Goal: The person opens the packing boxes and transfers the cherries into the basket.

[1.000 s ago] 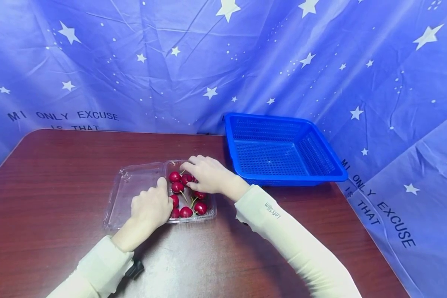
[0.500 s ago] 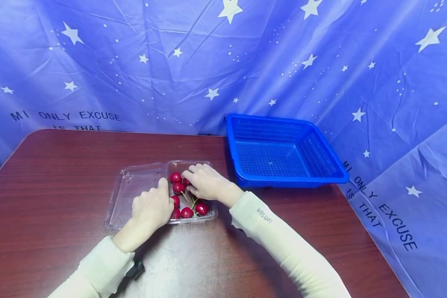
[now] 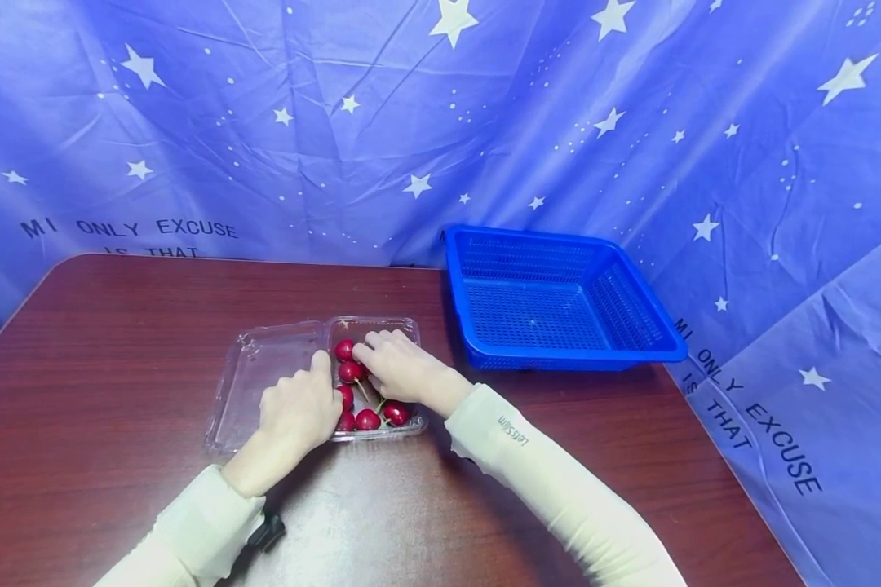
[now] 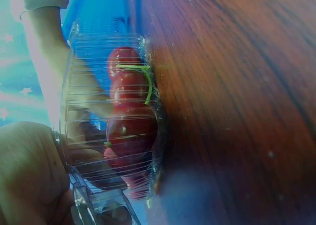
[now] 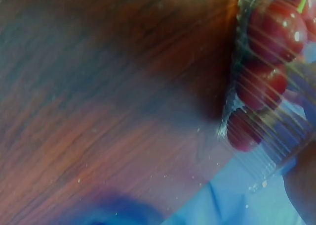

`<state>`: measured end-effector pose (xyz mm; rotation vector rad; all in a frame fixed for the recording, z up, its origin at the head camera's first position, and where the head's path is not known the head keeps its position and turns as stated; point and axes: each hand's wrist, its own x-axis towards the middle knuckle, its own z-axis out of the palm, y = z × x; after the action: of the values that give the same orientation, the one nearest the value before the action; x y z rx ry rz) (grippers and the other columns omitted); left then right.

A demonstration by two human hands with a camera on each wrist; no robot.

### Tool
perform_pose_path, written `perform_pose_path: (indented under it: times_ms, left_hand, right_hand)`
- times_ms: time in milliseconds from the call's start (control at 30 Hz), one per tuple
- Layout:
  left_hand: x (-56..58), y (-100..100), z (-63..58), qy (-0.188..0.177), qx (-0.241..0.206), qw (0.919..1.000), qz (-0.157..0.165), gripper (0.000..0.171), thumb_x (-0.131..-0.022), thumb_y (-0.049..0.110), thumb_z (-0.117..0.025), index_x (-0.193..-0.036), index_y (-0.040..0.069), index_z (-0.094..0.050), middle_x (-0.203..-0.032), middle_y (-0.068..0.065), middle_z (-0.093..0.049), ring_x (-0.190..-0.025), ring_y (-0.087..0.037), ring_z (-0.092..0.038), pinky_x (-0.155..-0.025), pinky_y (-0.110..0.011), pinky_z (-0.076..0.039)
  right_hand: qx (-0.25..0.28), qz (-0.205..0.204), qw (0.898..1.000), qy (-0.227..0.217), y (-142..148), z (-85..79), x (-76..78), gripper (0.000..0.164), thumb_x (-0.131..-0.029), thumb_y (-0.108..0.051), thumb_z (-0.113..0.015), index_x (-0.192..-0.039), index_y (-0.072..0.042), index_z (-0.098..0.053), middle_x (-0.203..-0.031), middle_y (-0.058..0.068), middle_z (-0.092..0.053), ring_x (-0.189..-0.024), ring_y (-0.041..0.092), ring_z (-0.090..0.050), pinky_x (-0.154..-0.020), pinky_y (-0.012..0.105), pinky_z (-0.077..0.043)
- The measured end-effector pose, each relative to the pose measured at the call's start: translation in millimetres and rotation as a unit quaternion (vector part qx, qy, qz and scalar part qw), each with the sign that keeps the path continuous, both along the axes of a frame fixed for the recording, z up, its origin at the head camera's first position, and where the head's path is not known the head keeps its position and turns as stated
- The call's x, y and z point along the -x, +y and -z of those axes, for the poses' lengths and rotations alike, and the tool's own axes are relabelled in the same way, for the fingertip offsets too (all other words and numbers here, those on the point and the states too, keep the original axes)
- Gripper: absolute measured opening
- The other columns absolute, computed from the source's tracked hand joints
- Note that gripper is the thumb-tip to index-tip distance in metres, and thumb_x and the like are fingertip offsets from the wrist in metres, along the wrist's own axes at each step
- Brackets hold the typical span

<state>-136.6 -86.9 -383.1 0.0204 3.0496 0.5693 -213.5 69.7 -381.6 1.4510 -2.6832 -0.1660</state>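
Note:
A hinged clear plastic fruit box [image 3: 378, 436] lies with its lid [image 3: 267, 391] folded out flat to the left. Several red cherries [image 3: 367, 420] with green stems sit in its right half. My left hand [image 3: 298, 408] grips the box at its middle edge, thumb pointing up along it. Down inside the right half, my right hand [image 3: 404, 367] has bent fingers among the cherries; its fingertips are hidden, so whether they pinch one cannot be seen. Through the ridged wall in the left wrist view, cherries [image 4: 132, 128] stand in a row. The right wrist view shows cherries [image 5: 276, 29] behind the wall too.
A blue plastic basket [image 3: 536, 322] with perforated walls stands at the back right of the brown wooden table [image 3: 139, 318], with nothing visible inside it. A blue curtain [image 3: 382, 147] with white stars hangs behind and to the right.
My right hand has shifted slightly down within the box, now covering cherries that showed beside it a second ago. The left hand keeps its place on the box.

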Motion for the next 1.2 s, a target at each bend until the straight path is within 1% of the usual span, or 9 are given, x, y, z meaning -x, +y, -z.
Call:
perform_pose_path:
  times_ms: [233,333,500,633,800,900,1067,1200]
  left_hand:
    - [-0.8,0.1,0.2,0.003,-0.002,1.0,-0.001,0.028,-0.088,0.023,-0.057,-0.095,0.0,-0.044,-0.079,-0.029,-0.069,-0.07,-0.048,-0.065,-0.054,-0.057,-0.05]
    - [-0.8,-0.1,0.1,0.001,-0.002,1.0,0.0,0.027,-0.088,0.022,-0.056,-0.096,0.0,-0.044,-0.078,-0.029,-0.068,-0.069,-0.048,-0.065,-0.053,-0.056,-0.049]
    - [-0.6,-0.7,0.0,0.0,-0.003,1.0,0.001,0.026,-0.088,0.022,-0.056,-0.096,-0.001,-0.044,-0.077,-0.028,-0.068,-0.068,-0.047,-0.065,-0.052,-0.056,-0.049]
    - [-0.6,-0.3,-0.1,0.003,-0.006,1.0,0.003,0.026,-0.088,0.021,-0.056,-0.096,-0.001,-0.044,-0.077,-0.029,-0.068,-0.068,-0.048,-0.065,-0.052,-0.056,-0.049]
    - [-1.3,0.1,0.2,0.005,-0.005,1.0,0.002,0.026,-0.088,0.021,-0.056,-0.095,-0.001,-0.044,-0.075,-0.028,-0.067,-0.067,-0.047,-0.064,-0.051,-0.056,-0.049]
    - [-2.0,0.4,1.1,0.007,-0.004,1.0,0.003,0.025,-0.087,0.021,-0.056,-0.094,0.0,-0.045,-0.074,-0.028,-0.067,-0.066,-0.047,-0.064,-0.051,-0.055,-0.049]
    - [-2.5,0.5,2.1,0.017,-0.004,0.9998,0.003,0.024,-0.087,0.02,-0.057,-0.093,0.0,-0.045,-0.073,-0.027,-0.067,-0.065,-0.047,-0.064,-0.05,-0.056,-0.049]
    - [-0.9,0.6,1.8,0.022,-0.007,0.9997,0.001,0.024,-0.086,0.02,-0.057,-0.094,0.0,-0.045,-0.073,-0.028,-0.067,-0.065,-0.047,-0.064,-0.051,-0.056,-0.049]
  right_hand:
    - [-0.024,0.01,1.0,-0.006,-3.0,2.4,-4.2,0.024,-0.09,-0.017,-0.06,-0.113,-0.009,-0.059,-0.102,0.009,-0.065,-0.091,0.025,-0.063,-0.085,0.038,-0.052]
    - [-0.036,0.012,0.999,0.0,-3.6,3.0,-5.0,0.024,-0.092,-0.018,-0.059,-0.114,-0.011,-0.059,-0.102,0.008,-0.065,-0.091,0.023,-0.064,-0.085,0.037,-0.052]
    - [-0.036,0.011,0.999,0.01,-3.3,3.9,-4.9,0.023,-0.091,-0.019,-0.059,-0.113,-0.011,-0.059,-0.102,0.007,-0.065,-0.09,0.023,-0.064,-0.083,0.036,-0.052]
    - [-0.026,0.011,1.0,0.0,-1.8,2.7,-4.4,0.023,-0.09,-0.019,-0.06,-0.112,-0.011,-0.06,-0.102,0.007,-0.065,-0.091,0.023,-0.063,-0.084,0.036,-0.052]
    - [0.005,0.011,1.0,-0.027,-0.2,2.2,-4.1,0.022,-0.089,-0.017,-0.062,-0.11,-0.01,-0.061,-0.099,0.008,-0.065,-0.089,0.023,-0.062,-0.084,0.038,-0.052]
    - [0.017,0.009,0.999,-0.034,0.5,3.7,-4.0,0.022,-0.089,-0.016,-0.062,-0.11,-0.01,-0.062,-0.097,0.008,-0.065,-0.087,0.022,-0.062,-0.083,0.038,-0.052]
    - [0.028,0.004,0.999,-0.02,1.0,4.6,-2.8,0.022,-0.087,-0.017,-0.063,-0.109,-0.01,-0.062,-0.095,0.008,-0.064,-0.084,0.022,-0.062,-0.08,0.037,-0.053]
    - [0.036,0.003,0.999,-0.009,1.1,2.1,-0.7,0.024,-0.087,-0.018,-0.064,-0.11,-0.01,-0.062,-0.095,0.008,-0.064,-0.086,0.023,-0.062,-0.081,0.037,-0.052]
